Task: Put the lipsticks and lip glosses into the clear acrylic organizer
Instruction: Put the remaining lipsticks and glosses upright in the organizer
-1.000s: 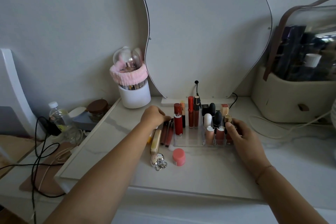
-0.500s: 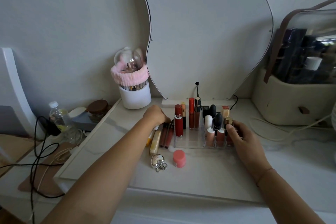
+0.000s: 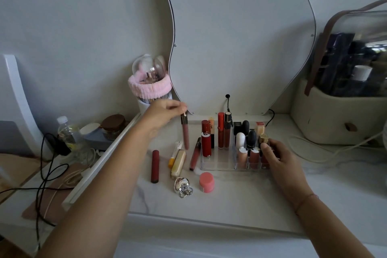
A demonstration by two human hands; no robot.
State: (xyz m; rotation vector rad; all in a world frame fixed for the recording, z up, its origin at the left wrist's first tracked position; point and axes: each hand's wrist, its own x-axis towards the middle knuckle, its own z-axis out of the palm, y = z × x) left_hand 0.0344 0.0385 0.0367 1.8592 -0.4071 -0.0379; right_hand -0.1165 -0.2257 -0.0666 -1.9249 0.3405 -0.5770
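My left hand pinches the dark cap of a mauve lip gloss, which hangs upright in the air left of the clear acrylic organizer. My right hand rests against the organizer's right front corner, thumb on its front cells. Several lipsticks and glosses stand in the organizer. On the table to its left lie a dark red tube, a cream-gold lipstick, a white and yellow tube and a rose gloss.
A pink round jar and a silver keychain charm lie in front of the organizer. A white brush cup with a pink headband and a wavy mirror stand behind. A beige cosmetics bag sits right; cables and a bottle are left.
My left hand has lifted the mauve lip gloss off the table and raised it. The dark red tube now lies exposed at the left. My right hand stays at the organizer.
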